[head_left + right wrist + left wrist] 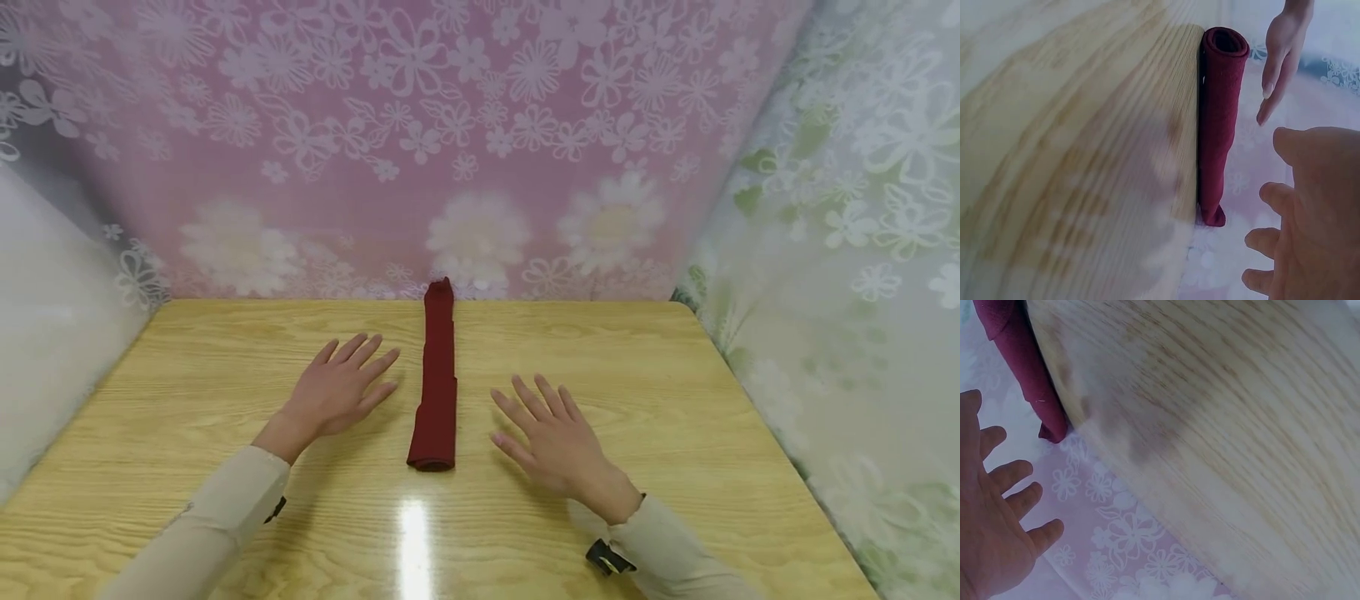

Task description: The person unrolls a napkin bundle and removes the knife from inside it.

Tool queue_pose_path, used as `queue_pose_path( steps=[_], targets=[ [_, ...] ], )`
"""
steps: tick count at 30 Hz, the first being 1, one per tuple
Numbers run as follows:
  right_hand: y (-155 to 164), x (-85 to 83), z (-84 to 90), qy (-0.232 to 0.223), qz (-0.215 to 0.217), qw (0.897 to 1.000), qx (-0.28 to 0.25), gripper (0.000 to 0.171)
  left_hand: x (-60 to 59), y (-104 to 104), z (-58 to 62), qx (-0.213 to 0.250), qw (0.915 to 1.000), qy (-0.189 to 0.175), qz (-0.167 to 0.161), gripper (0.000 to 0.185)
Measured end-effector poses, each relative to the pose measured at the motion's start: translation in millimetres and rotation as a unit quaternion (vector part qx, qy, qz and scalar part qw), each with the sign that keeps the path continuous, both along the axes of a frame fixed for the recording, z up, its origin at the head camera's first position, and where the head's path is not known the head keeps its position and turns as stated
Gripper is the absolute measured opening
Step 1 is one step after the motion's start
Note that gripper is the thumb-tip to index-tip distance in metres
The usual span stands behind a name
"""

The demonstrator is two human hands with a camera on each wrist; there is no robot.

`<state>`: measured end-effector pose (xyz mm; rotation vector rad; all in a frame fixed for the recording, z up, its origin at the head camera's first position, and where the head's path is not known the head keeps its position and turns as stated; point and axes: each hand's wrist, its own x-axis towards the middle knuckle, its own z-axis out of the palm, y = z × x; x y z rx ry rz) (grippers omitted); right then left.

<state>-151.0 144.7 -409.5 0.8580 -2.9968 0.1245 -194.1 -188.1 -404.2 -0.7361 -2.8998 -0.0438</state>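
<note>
In the head view, a dark red rolled cloth (438, 392) lies lengthwise on the wood-grain counter (562, 342), between the two hands and touching neither. Its near end shows the edge of the coil, though the inner layers are hard to make out; its narrower far end reaches the back edge, and whether it overhangs there or touches the pink floral backdrop (390, 125) cannot be told. The left hand (333, 392), on one side, has its fingers spread and straight, holding nothing; the right hand (558, 446), on the other, is spread likewise and a little nearer the viewer. Both palms are turned from sight. Pale sleeves (217, 508) cover the forearms and run out at the bottom edge, with a black device (609, 558) partly showing under the right cuff and only a sliver of another under the left. A glare (414, 550) whitens the counter and is cut by the frame. The left wrist view trims the left hand at the left edge, fingers apart; the cloth's wider end is cut off at top left, and a blurred dark patch clouds the counter. In the right wrist view, the cloth shows whole, its coiled end dark inside. The right hand is cropped at the right, fingers parted, while the left hand appears nearly edge-on above it, its fingers overlapping too much to count.
</note>
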Motion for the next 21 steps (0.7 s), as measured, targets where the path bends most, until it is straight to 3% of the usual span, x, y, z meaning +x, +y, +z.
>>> queue_pose_path(
  steps=[21],
  targets=[
    [-18, 1.3, -0.2, 0.005, 0.022, 1.0, 0.0, 0.061, -18.1, 13, -4.7, -0.002, 0.9999, -0.013, -0.011, 0.054]
  ],
)
